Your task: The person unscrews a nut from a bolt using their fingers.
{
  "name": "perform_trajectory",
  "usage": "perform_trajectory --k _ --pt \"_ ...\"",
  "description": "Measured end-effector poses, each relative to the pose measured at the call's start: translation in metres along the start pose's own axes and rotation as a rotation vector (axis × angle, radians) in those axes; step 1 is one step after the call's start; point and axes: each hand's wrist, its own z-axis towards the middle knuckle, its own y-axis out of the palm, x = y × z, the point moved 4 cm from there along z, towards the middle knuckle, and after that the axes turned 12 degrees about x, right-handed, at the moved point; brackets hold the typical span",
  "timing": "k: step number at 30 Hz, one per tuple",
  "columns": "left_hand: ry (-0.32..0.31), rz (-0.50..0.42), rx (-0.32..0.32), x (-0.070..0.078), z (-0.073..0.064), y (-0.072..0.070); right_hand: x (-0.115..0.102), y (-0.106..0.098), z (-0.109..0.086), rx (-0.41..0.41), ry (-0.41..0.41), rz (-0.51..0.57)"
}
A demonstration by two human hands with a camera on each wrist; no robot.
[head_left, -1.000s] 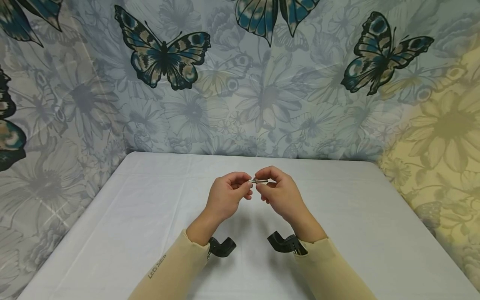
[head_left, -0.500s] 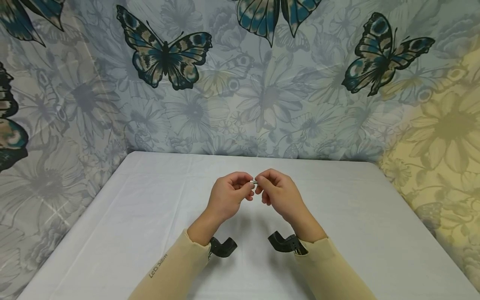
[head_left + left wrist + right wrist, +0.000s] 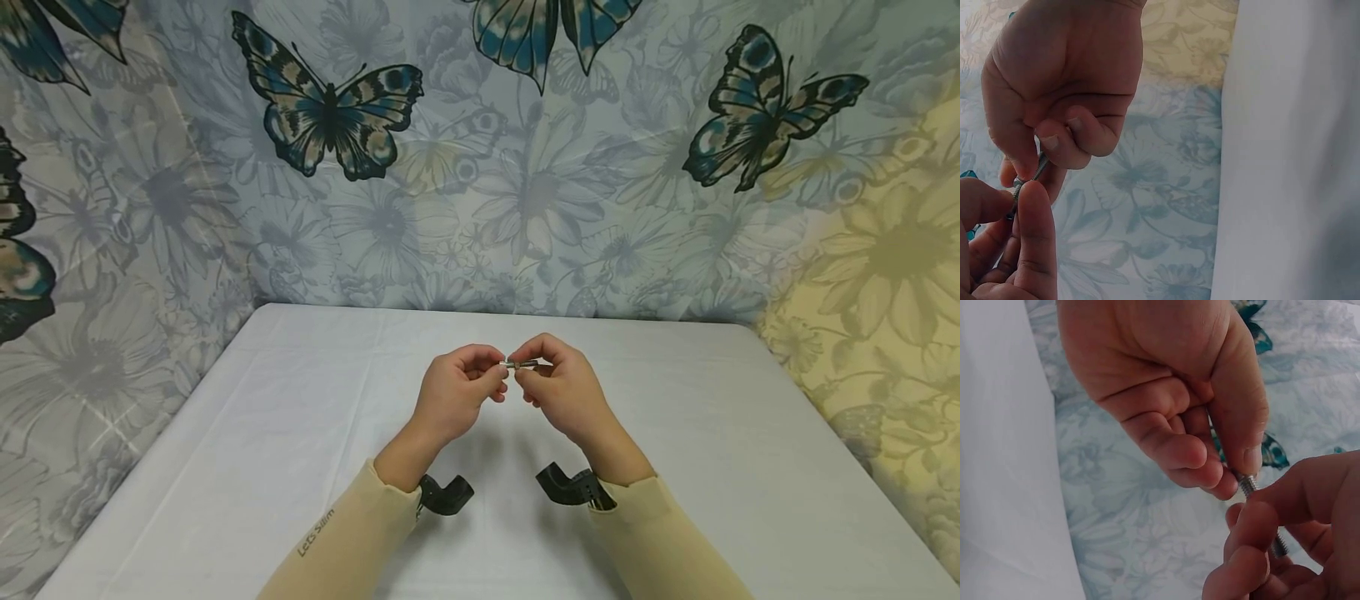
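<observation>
A small silvery threaded bolt (image 3: 530, 364) lies nearly level between both hands, held up over the table. My left hand (image 3: 453, 392) pinches its left end between thumb and fingertips, hiding that end. Thumb and index finger of my right hand (image 3: 558, 392) close around a small nut (image 3: 1018, 184) partway along the thread; the fingertips partly cover it. The bolt's free end shows past the right fingertips in the head view. In the right wrist view, bare thread (image 3: 1249, 485) shows between the left thumb and the right fingers.
A white cloth-covered table (image 3: 262, 433) spreads below the hands. Behind it hangs fabric (image 3: 525, 192) printed with flowers and butterflies. A black wrist camera mount (image 3: 447, 495) juts inward from the left wrist, another black mount (image 3: 562, 485) from the right.
Half a second ago the right thumb had rolled forward over the bolt, covering most of it; now it is drawn back and the bolt shows again. The left hand stays nearly still.
</observation>
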Motion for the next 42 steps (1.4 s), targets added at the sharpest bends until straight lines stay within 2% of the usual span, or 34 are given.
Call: perform_trajectory --k 5,13,19,25,37,42 --pt "0.001 -0.002 0.003 0.0005 -0.0006 -0.0001 -0.0005 -0.0006 -0.0003 -0.018 -0.011 0.039" --pt "0.001 -0.012 -0.001 0.0013 -0.0008 0.0013 0.0022 -0.0009 0.0000 0.001 0.042 -0.040" --pt "0.010 -0.005 0.000 0.0015 -0.0013 0.0015 0.0016 -0.0006 -0.0007 -0.008 0.013 -0.065" --pt "0.002 -0.010 -0.003 0.0025 -0.0018 0.0014 -0.0003 -0.0013 -0.0010 0.000 -0.002 -0.057" --pt "0.014 -0.022 -0.007 0.0013 -0.0014 0.0027 -0.0010 0.0004 -0.0008 0.001 0.016 -0.012" --pt "-0.002 -0.020 -0.011 0.0011 -0.0020 0.0031 0.0017 0.0001 0.0000 -0.006 0.026 -0.015"
